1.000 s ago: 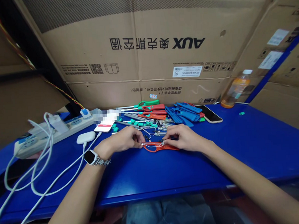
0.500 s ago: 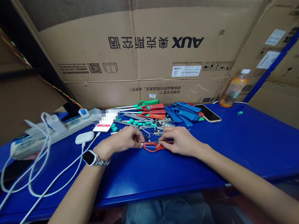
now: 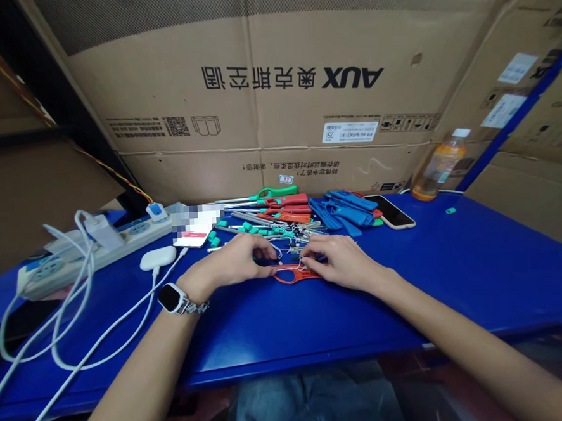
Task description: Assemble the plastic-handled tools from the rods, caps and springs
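An orange-red lighter handle shell [image 3: 287, 277] with a trigger loop lies on the blue table between my hands. My left hand [image 3: 239, 257], with a watch on its wrist, is at the shell's left end; its thumb is by the edge and its fingers are lifted apart from it. My right hand [image 3: 336, 258] is over the right end, its thumb and fingers closed around a small dark part with a white wire [image 3: 300, 264]. Part of the shell is hidden under the right hand. Just behind lie clear gas tanks with wires [image 3: 306, 234] and small green pieces [image 3: 248, 227].
Finished-looking lighters [image 3: 285, 201] and a pile of blue handle shells [image 3: 345, 210] lie at the back. A phone [image 3: 395, 213] and a bottle [image 3: 440, 166] stand to the right. On the left are a power strip [image 3: 121, 242], white cables [image 3: 97, 311] and another phone [image 3: 194, 231].
My left fingers have opened away from the shell's left end, where they were pinched. The right fingers have shifted slightly and lifted over the shell.
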`<control>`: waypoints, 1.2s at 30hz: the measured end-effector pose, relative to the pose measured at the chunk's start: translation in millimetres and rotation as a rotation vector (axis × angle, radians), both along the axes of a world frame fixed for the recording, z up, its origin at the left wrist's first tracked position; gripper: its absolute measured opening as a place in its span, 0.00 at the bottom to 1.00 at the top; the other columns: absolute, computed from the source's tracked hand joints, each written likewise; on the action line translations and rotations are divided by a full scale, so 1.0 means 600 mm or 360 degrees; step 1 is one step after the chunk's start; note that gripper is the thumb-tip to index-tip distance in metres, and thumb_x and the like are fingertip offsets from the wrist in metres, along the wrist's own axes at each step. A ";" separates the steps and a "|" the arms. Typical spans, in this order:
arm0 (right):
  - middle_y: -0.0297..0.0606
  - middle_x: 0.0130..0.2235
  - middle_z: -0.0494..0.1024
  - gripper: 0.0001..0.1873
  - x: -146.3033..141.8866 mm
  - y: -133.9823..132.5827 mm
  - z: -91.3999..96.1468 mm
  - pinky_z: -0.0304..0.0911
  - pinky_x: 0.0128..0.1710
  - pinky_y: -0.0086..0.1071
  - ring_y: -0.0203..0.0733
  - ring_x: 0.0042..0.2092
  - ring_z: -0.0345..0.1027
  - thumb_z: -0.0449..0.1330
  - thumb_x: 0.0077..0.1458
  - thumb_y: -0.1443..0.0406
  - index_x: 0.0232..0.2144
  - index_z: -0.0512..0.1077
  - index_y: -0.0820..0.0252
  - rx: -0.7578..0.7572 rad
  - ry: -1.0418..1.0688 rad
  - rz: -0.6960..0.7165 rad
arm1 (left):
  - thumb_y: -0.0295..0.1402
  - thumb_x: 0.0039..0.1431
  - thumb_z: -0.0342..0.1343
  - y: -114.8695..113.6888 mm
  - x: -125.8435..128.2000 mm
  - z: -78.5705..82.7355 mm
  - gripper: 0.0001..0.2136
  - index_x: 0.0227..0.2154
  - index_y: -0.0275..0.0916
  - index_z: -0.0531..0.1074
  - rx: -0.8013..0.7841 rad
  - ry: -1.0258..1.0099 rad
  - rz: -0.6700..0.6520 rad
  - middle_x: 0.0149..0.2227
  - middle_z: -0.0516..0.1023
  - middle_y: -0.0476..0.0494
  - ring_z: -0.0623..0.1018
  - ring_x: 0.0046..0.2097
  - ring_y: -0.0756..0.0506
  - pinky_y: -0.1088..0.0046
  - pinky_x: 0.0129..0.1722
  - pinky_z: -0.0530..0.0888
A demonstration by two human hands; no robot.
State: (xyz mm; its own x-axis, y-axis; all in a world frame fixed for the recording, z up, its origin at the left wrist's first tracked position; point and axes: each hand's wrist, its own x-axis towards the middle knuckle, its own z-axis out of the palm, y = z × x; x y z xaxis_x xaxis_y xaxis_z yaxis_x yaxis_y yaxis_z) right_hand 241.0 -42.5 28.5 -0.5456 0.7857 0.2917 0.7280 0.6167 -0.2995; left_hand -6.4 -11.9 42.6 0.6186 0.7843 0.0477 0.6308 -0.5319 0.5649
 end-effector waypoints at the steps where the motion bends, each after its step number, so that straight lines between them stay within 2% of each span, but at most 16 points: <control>1: 0.35 0.35 0.78 0.07 0.002 0.001 0.001 0.53 0.31 0.29 0.37 0.35 0.69 0.58 0.60 0.64 0.35 0.76 0.56 -0.0018 0.0006 -0.0003 | 0.40 0.51 0.64 -0.003 0.004 0.002 0.13 0.36 0.38 0.78 0.0027 -0.0022 -0.0026 0.36 0.80 0.44 0.76 0.38 0.44 0.70 0.39 0.71; 5: 0.35 0.34 0.78 0.06 0.007 0.004 0.007 0.54 0.32 0.29 0.36 0.33 0.68 0.58 0.60 0.64 0.34 0.76 0.57 -0.0130 0.0065 0.0003 | 0.41 0.55 0.63 -0.011 0.022 0.007 0.11 0.35 0.38 0.78 0.0116 -0.0025 -0.0115 0.36 0.79 0.44 0.76 0.37 0.45 0.70 0.38 0.70; 10: 0.34 0.32 0.78 0.07 0.012 0.006 0.013 0.52 0.30 0.28 0.35 0.31 0.67 0.58 0.61 0.64 0.34 0.75 0.58 -0.0217 0.0099 0.0020 | 0.36 0.59 0.59 -0.010 0.031 -0.001 0.07 0.32 0.38 0.78 0.0185 -0.0003 -0.0232 0.35 0.78 0.45 0.75 0.36 0.46 0.71 0.38 0.69; 17: 0.33 0.29 0.76 0.10 0.029 0.011 0.017 0.51 0.29 0.28 0.33 0.29 0.64 0.56 0.62 0.61 0.33 0.75 0.58 -0.0282 0.0161 0.0083 | 0.34 0.60 0.57 -0.008 0.031 0.003 0.08 0.33 0.37 0.78 0.0224 -0.0084 -0.0173 0.34 0.78 0.44 0.75 0.34 0.47 0.71 0.38 0.70; 20: 0.33 0.27 0.74 0.12 0.034 0.011 0.017 0.49 0.28 0.28 0.33 0.27 0.62 0.55 0.63 0.61 0.32 0.74 0.59 -0.0269 0.0144 0.0082 | 0.37 0.58 0.59 -0.010 0.030 0.005 0.09 0.35 0.37 0.79 0.0153 -0.0102 -0.0126 0.33 0.79 0.44 0.75 0.35 0.46 0.70 0.39 0.70; 22: 0.33 0.26 0.74 0.13 0.036 0.011 0.017 0.48 0.27 0.28 0.33 0.27 0.62 0.55 0.63 0.60 0.31 0.73 0.59 -0.0264 0.0111 0.0090 | 0.39 0.53 0.64 -0.010 0.027 0.005 0.11 0.37 0.37 0.78 0.0065 -0.0067 -0.0096 0.34 0.79 0.44 0.76 0.36 0.45 0.70 0.39 0.71; 25: 0.33 0.28 0.75 0.13 0.035 0.010 0.017 0.48 0.28 0.29 0.34 0.28 0.63 0.53 0.64 0.61 0.31 0.73 0.59 -0.0239 0.0030 0.0123 | 0.36 0.48 0.67 -0.007 0.019 0.001 0.14 0.38 0.37 0.77 -0.0043 0.0037 -0.0082 0.38 0.80 0.44 0.75 0.38 0.44 0.70 0.39 0.71; 32: 0.36 0.31 0.76 0.16 0.023 -0.004 0.025 0.49 0.30 0.31 0.36 0.31 0.66 0.51 0.66 0.61 0.29 0.71 0.60 -0.0078 -0.0181 0.0176 | 0.31 0.52 0.62 -0.002 0.015 -0.006 0.09 0.37 0.36 0.77 -0.0109 0.0018 -0.0107 0.34 0.80 0.44 0.74 0.33 0.47 0.73 0.35 0.71; 36: 0.37 0.33 0.76 0.17 0.018 -0.012 0.021 0.49 0.30 0.30 0.36 0.33 0.67 0.49 0.68 0.60 0.33 0.73 0.60 -0.0017 -0.0271 0.0237 | 0.30 0.53 0.60 -0.004 0.017 -0.005 0.08 0.36 0.35 0.77 -0.0128 -0.0007 -0.0138 0.33 0.79 0.44 0.75 0.33 0.48 0.73 0.34 0.71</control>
